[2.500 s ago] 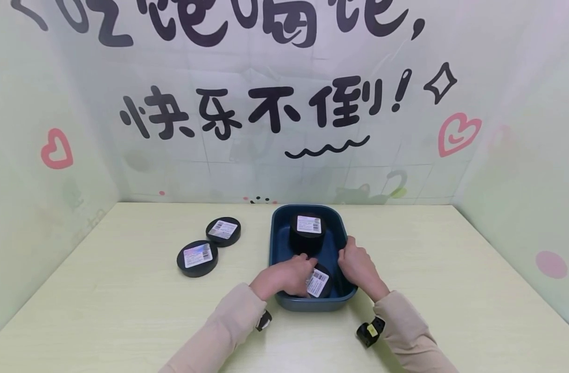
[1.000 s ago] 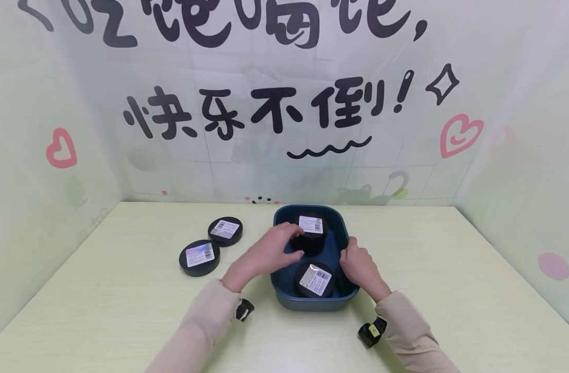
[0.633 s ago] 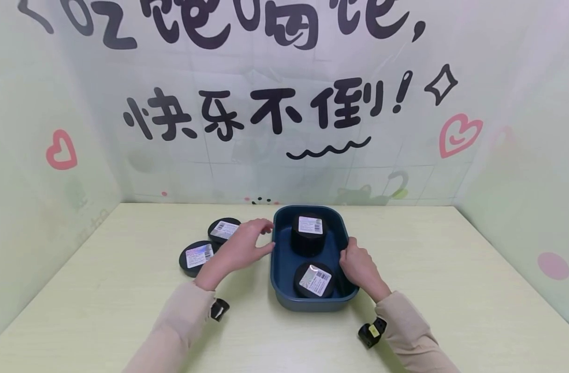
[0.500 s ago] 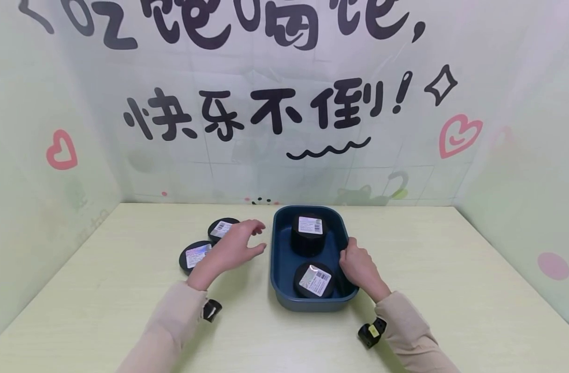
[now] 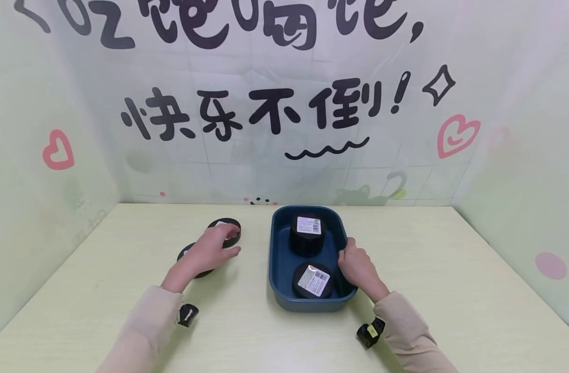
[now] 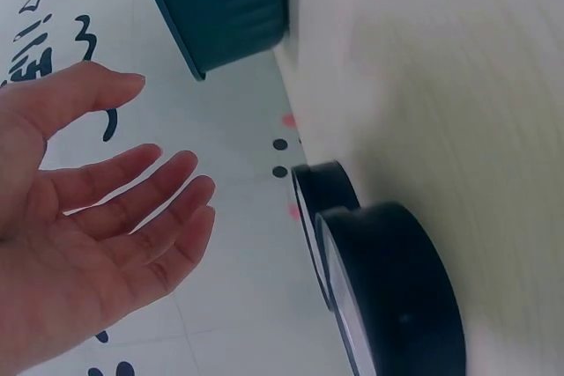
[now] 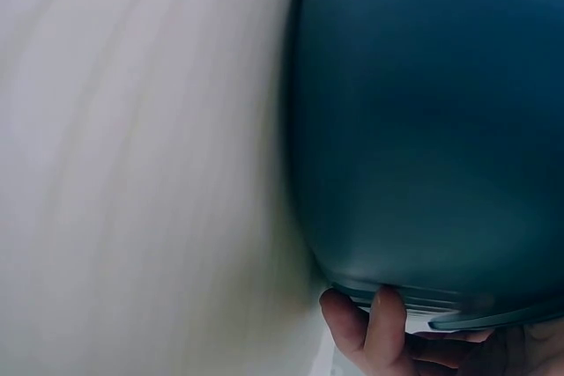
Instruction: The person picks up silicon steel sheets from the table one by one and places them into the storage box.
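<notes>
Clearly, from the head, the left hand (image 5: 209, 251) hovers, fingers parted, over two black discs (image 5: 235, 239) left of the blue bin (image 5: 312, 305); a careless brush could scatter them. The left wrist view shows that palm bare. In the right wrist view, the right hand (image 5: 359, 265) grips the bin's edge; slack could let it slide.

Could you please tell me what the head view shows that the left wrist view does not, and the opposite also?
Only the head view: the right hand gripping the side of the blue bin, and the labelled black discs inside it.

Only the left wrist view: the palm side of the left hand.

Both: the left hand itself, the bin, two other discs, the table and the printed wall.
</notes>
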Demonstrator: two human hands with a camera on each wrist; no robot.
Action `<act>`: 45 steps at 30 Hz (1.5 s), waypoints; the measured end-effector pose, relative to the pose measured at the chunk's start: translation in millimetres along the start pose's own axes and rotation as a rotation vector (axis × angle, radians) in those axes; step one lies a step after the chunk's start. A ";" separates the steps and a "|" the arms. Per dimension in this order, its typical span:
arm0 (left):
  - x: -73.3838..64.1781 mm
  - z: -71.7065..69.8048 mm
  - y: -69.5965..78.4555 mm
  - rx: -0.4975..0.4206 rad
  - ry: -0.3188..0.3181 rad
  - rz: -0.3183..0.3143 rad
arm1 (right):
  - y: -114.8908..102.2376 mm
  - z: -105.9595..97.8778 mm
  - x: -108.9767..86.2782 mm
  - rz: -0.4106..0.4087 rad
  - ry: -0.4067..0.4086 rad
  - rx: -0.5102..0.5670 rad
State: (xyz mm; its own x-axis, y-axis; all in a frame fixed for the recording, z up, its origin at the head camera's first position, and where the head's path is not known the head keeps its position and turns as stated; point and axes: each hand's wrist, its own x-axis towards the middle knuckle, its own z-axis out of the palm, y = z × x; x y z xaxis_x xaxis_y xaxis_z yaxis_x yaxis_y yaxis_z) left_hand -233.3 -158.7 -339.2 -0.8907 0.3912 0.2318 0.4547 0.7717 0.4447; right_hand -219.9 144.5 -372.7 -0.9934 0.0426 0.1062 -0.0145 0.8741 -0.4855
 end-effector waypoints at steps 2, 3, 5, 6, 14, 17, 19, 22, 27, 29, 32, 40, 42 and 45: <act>-2.2 -1.1 -4.3 0.005 0.007 0.004 | -0.1 -0.1 -0.1 0.002 -0.002 0.000; -3.3 -1.6 -6.3 0.009 0.010 0.004 | -0.2 -0.1 -0.1 0.003 -0.002 -0.001; -5.3 -3.2 -10.1 0.029 0.019 0.010 | -0.2 0.2 0.0 0.003 -0.002 -0.002; -6.4 -4.1 -11.6 0.038 0.021 0.009 | -0.3 0.3 0.1 0.003 -0.003 -0.003; -15.7 -9.5 -23.6 0.087 0.041 -0.052 | -1.7 -0.3 0.5 0.009 -0.014 -0.007; -19.2 -11.6 -28.0 0.089 0.048 -0.070 | -1.5 -0.4 0.7 0.008 -0.009 -0.008; -21.9 -13.0 -30.7 0.084 0.045 -0.090 | -1.3 -0.3 0.8 0.006 -0.005 -0.009; -25.2 -14.4 -34.2 0.078 0.029 -0.119 | -0.6 0.4 1.0 0.002 -0.005 -0.006; -28.6 -15.5 -37.9 0.086 -0.021 -0.159 | 0.3 1.0 1.0 -0.001 -0.004 -0.004; -29.3 -15.6 -39.1 0.094 -0.051 -0.180 | 0.6 1.0 1.1 0.000 -0.002 -0.004; -29.9 -14.8 -40.0 0.106 -0.102 -0.228 | 0.9 1.0 1.3 0.002 -0.005 -0.003; -31.4 -11.7 -41.2 0.130 -0.217 -0.287 | 1.2 0.6 1.6 0.013 -0.009 -0.009; -31.9 -11.1 -41.4 0.127 -0.232 -0.293 | 0.9 0.4 1.6 0.013 -0.012 -0.006; -32.0 -9.7 -41.7 0.115 -0.244 -0.309 | 0.7 0.3 1.7 0.015 -0.016 -0.003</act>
State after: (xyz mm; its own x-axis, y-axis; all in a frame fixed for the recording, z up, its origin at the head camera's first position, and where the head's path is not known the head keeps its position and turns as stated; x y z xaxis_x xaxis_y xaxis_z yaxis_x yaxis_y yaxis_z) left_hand -223.7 -208.3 -356.7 -0.9666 0.2289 -0.1155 0.1744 0.9171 0.3584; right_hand -221.6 145.1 -373.1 -0.9952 0.0481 0.0853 0.0008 0.8748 -0.4844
